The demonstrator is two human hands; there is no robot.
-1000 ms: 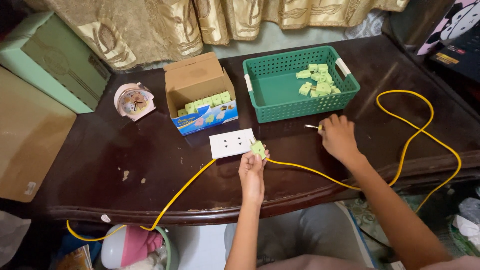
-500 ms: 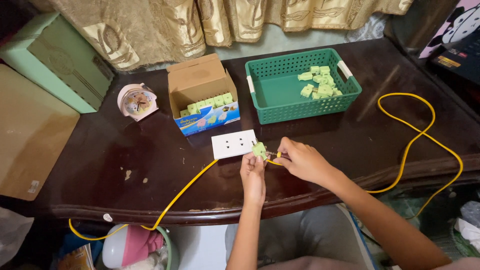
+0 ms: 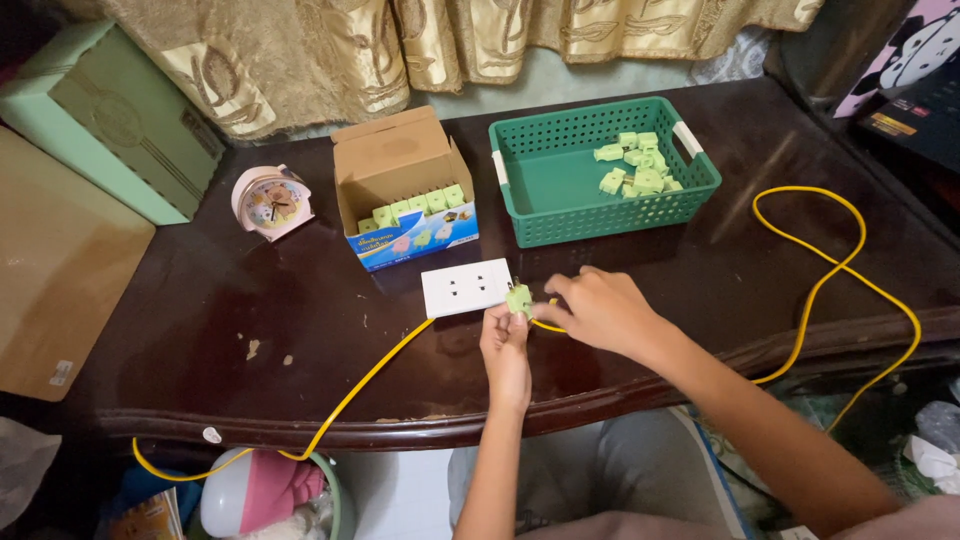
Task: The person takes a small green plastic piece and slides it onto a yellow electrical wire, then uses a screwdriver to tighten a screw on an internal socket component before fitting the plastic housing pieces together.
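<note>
Dark counter (image 3: 200, 330). Green basket (image 3: 560, 215) far right, cardboard box (image 3: 400, 175) left of it. White socket plate (image 3: 465, 287) near centre, yellow cable (image 3: 840, 280) trailing. Left hand (image 3: 505, 340) pinches small green plug (image 3: 518, 298) beside plate; right hand (image 3: 600, 312) fingertips closed at plug.

Box (image 3: 402, 190) left of basket (image 3: 600, 170), socket plate (image 3: 466, 288) before both.

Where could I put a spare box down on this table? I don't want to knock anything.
Bare dark table lies left of the white socket plate, below the pink clock. Another patch sits right of the green basket, inside the yellow cable loop. The middle is crowded: cardboard box, plate, left hand, right hand.
</note>
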